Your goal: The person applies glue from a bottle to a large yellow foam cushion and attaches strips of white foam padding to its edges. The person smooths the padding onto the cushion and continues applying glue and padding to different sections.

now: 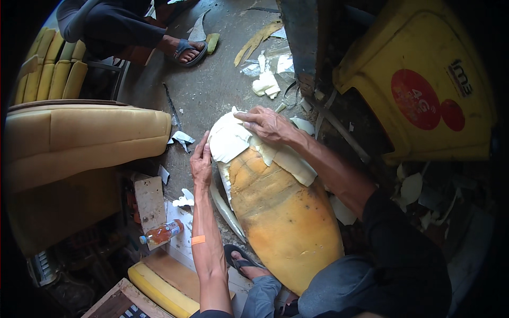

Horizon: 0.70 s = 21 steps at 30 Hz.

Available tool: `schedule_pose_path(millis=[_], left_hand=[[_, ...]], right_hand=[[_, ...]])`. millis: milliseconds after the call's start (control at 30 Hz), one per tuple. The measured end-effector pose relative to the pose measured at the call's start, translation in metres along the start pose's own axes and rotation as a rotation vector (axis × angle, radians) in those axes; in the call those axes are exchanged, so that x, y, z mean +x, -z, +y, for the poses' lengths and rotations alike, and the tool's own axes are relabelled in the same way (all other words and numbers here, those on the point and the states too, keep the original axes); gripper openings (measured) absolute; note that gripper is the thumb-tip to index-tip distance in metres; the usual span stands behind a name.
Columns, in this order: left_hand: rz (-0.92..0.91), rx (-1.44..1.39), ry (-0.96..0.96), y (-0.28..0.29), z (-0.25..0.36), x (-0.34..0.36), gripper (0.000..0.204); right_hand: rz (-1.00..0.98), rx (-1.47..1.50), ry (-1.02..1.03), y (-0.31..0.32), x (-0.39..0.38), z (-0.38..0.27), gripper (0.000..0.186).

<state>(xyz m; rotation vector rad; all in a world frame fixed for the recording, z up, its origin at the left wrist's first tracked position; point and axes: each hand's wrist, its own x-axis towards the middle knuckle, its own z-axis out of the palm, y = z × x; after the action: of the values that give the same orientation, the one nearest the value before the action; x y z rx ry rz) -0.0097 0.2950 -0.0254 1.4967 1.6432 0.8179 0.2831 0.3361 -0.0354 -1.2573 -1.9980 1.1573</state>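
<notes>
A worn, yellow-orange foam seat pad [289, 225] stretches from my knees toward the far side, its surface stained and cracked. Over its far end lies a white foam sheet [229, 139], bent around the rounded tip. My left hand [201, 164] grips the sheet's left edge, fingers pressed along the side. At the sheet's far right edge, my right hand [268, 123] pinches the material between thumb and fingers. A cream foam strip [289, 161] hangs along the pad's right side, below my right forearm. What lies beneath the white sheet is hidden.
A tan padded seat [90, 139] stands at left, near a bottle of orange drink [162, 232]. Foam scraps [266, 85] litter the floor. A yellow plastic panel [366, 74] rises at right. Another person's sandalled foot [190, 52] rests at the far left.
</notes>
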Motion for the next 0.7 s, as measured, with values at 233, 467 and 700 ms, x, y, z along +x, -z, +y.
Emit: schedule_pose_path(millis=[233,467,700], left_hand=[[0.135,0.062,-0.112,-0.009,0.008,-0.013,0.033],[0.176,0.028,-0.088,-0.019,0.006,-0.026,0.034],[0.135,0.160,-0.122,-0.022,0.001,-0.042,0.042]], right_hand=[[0.098,0.040,0.057,-0.005,-0.003,0.004,0.040],[0.111,-0.016,0.036,-0.014,-0.010,0.003,0.042],[0.071,-0.167,0.019,-0.008,-0.032,-0.001,0.044]])
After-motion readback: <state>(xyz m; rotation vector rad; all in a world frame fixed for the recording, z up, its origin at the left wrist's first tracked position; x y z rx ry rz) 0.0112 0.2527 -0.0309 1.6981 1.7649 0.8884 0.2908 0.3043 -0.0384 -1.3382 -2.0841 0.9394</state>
